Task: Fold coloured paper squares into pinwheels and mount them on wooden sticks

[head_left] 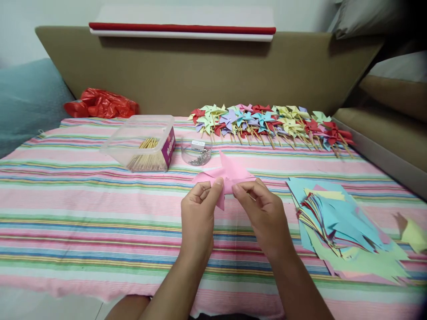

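Observation:
A pink paper pinwheel [230,171] is held up between my two hands above the striped cloth, its pointed blades folded toward the middle. My left hand [200,209] pinches it from the left, thumb pressed near the centre. On the other side my right hand [263,206] grips the right blade between thumb and fingers. No stick shows on this pinwheel. Just beyond it stands a round clear tub [196,153] with small metal pins and a small white box inside. Left of that, a clear plastic box [115,144] holds many thin wooden sticks [147,158].
Finished pinwheels on sticks [263,120] lie in a heap at the back right. Coloured paper sheets and cut pieces [347,226] are stacked at right, near a yellow paper piece [414,234]. A red plastic bag [102,103] sits at back left. A brown board [176,75] rises behind.

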### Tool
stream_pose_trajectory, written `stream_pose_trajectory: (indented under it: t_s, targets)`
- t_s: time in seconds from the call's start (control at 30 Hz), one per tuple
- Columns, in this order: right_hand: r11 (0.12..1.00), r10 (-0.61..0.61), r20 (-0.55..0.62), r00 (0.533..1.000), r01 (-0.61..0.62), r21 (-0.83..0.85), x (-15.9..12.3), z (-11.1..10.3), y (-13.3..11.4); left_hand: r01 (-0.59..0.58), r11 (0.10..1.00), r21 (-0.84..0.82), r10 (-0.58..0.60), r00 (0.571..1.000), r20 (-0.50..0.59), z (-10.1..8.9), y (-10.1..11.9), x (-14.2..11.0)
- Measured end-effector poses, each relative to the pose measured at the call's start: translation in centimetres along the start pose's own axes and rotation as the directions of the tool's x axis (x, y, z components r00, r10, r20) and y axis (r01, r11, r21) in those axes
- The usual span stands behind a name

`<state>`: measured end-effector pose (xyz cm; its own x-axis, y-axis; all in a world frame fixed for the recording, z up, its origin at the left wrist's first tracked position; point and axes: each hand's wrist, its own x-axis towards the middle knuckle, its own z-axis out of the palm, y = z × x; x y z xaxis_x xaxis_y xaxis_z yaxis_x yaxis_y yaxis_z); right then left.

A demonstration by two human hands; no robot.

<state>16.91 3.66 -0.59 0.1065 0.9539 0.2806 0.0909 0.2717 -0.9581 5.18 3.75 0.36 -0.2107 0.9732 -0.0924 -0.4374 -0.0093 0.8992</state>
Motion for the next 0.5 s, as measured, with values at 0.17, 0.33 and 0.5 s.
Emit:
stream_pose_trajectory:
  t_s: [0.17,0.33,0.5]
  targets:
    - [0.982,0.120,-0.096,0.988,-0.104,0.155,-0.1,0.5,-0.1,-0.005,0.999,0.050,0.004,1.000,0.025,0.1,-0.1,-0.2]
    - [0.978,0.135,-0.127,0.983,-0.112,0.175,-0.1,1.0,-0.1,-0.016,0.998,0.056,0.014,0.999,0.036,0.2,-0.2,-0.3]
    - [0.978,0.139,-0.150,0.979,-0.112,0.176,-0.3,1.2,-0.1,-0.023,0.997,0.068,0.020,0.999,0.048,0.1,-0.3,-0.3]
